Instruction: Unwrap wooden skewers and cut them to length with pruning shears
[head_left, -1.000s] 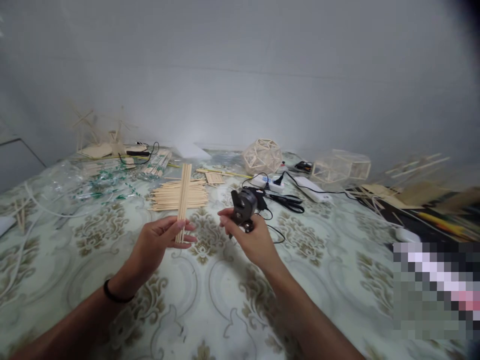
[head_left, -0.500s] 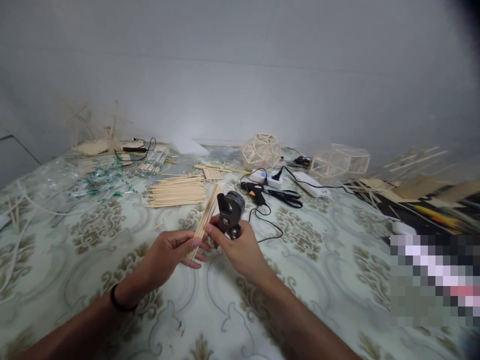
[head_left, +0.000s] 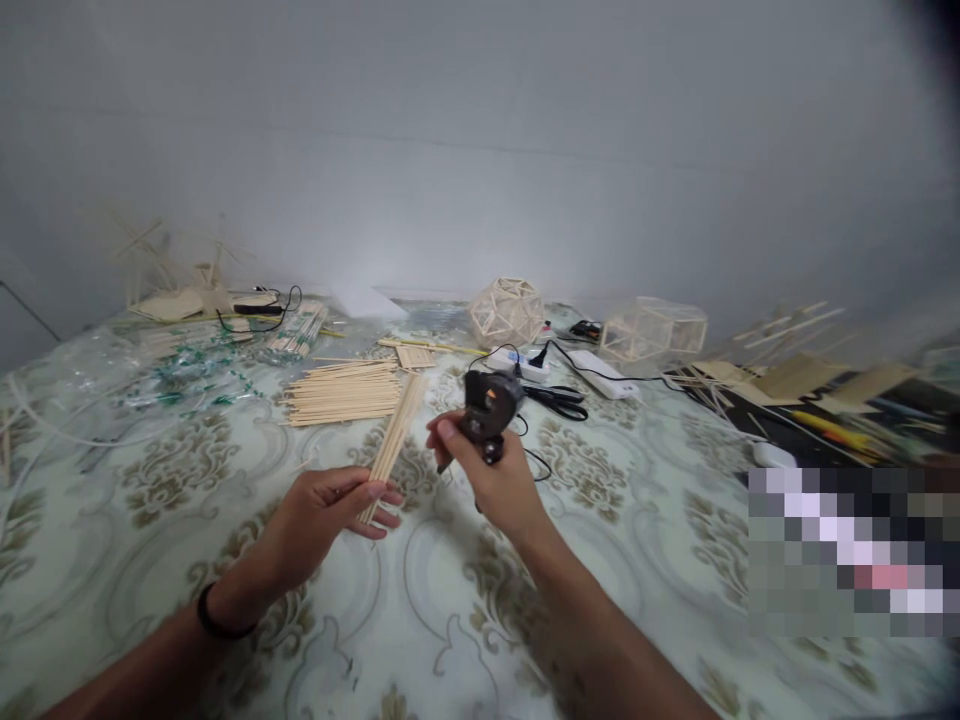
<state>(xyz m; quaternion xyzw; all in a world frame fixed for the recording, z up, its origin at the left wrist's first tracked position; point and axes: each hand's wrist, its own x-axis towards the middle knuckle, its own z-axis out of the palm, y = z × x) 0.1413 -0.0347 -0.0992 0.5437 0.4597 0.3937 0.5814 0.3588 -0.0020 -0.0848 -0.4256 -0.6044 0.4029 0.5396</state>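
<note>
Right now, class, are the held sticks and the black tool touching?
Apart: the head view shows patterned tabletop between the held sticks and the black tool.

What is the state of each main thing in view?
Bundle of thin pale wooden sticks: held, tilted.
Left bare hand: pinching this bundle.
Chunky black hand tool: held, apart from this bundle.
Right bare hand: gripping this tool.
Pale wooden stick pile: lying flat, untouched.
White plastic power strip: black plug apparently inserted.

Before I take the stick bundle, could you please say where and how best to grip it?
Probably pinch the upper part of the stick bundle from the far side: that end slants away, free, while the left hand holds the bottom.
</note>
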